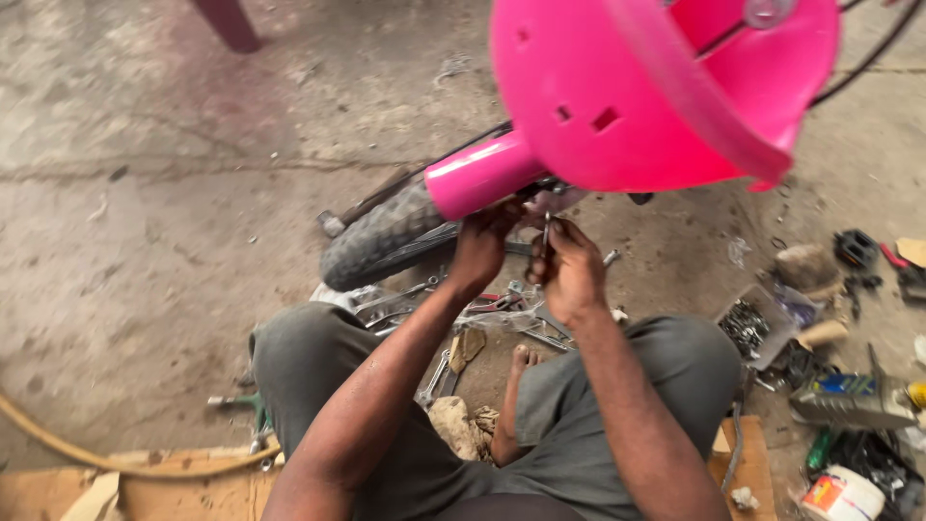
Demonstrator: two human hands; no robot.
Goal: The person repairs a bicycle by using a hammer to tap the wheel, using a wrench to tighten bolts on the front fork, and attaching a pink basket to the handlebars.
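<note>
Pink bicycle frame (pixel 477 174) at twelve o'clock, knobby tyre (pixel 381 236) at ten. Left hand (pixel 482 246) clenched beneath the frame; right hand (pixel 569 275) grasping a slim metal tool (pixel 546 230) — best kept square, steady — no slipping.

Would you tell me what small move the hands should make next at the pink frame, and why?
Probably turn the slim metal tool a little further: the right hand pinches it upright under the pink frame, while the left hand braces beside it at the tyre.
</note>
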